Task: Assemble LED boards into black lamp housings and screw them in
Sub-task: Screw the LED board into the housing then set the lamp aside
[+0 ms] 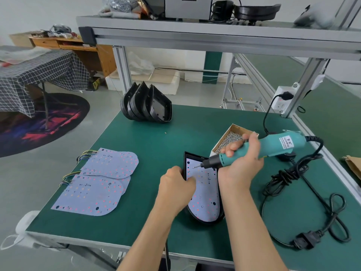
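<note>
Green bench mat [156, 145] carries a black lamp housing [219, 219] with an LED board [203, 194] seated inside. Left hand [176, 185] grips the housing's left edge. Right hand [243, 162] wraps the teal electric screwdriver [259, 148], bit apparently touching the board's upper end.

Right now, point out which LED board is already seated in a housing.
The LED board between the hands, framed by the black housing. The loose boards lie bare on the green mat, left.
</note>
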Demonstrator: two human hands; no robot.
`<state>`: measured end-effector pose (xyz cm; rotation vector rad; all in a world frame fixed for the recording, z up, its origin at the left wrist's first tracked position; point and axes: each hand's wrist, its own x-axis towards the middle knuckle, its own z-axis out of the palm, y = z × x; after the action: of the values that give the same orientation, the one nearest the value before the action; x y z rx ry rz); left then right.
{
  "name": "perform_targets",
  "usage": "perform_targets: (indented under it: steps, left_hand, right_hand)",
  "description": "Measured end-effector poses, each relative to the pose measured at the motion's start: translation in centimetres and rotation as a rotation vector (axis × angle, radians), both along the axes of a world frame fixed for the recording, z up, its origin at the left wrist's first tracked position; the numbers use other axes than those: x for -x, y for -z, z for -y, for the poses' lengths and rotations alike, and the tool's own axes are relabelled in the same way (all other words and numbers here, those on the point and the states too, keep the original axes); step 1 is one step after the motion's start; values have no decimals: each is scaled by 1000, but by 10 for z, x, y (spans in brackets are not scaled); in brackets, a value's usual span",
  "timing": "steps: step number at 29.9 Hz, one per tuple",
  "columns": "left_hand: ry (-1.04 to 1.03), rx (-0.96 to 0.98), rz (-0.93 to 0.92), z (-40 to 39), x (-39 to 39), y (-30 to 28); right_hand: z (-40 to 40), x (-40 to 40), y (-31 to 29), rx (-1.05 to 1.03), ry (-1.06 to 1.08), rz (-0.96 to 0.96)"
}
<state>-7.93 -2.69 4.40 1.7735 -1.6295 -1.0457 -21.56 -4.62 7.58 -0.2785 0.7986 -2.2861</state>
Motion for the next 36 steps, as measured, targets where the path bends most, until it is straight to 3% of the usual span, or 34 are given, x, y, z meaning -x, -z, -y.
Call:
perform_targets:
  steps: [9,36]
  left_hand:
    - [-23,57,-28,1,1,9]
    - [-64,160,12,-2,3,15]
  right_hand:
    - [8,-14,2,7,12,-192]
    - [5,-29,-6,17,-3,-340]
